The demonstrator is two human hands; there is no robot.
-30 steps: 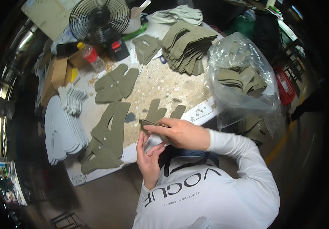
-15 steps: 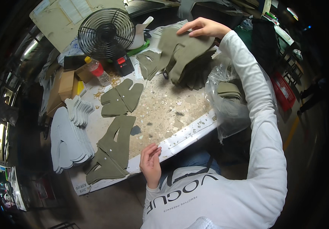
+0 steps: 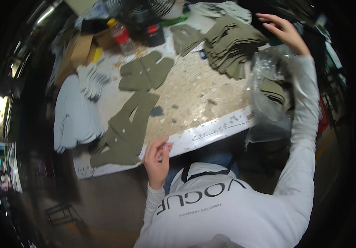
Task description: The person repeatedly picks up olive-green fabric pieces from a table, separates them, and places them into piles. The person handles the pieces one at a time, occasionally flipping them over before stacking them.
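My right hand (image 3: 283,34) is raised past the far right side of the pile, fingers stretched out and holding nothing. Beside it lies a thick fanned pile of olive-green cut fabric pieces (image 3: 231,43). At the table's near edge rests my left hand (image 3: 157,162), fingers loosely bent and apart, with nothing visible in them. Left of that hand, olive pieces (image 3: 124,130) with slots and small white marks lie flat. Farther back is another flat olive set (image 3: 145,71), and a smaller olive stack (image 3: 185,38) sits near the back.
Grey-white cut pieces (image 3: 76,113) are stacked on the left. Behind them stand a cardboard box (image 3: 76,58), a bottle with a red label (image 3: 122,36) and a black fan (image 3: 140,6). A clear plastic bag (image 3: 264,111) with olive pieces hangs at the right edge. Small scraps litter the tabletop (image 3: 198,99).
My right hand has let go of the olive fabric piece, which now lies on the pile, and has moved off to the right. My left hand's fingers have shifted slightly. The view has turned.
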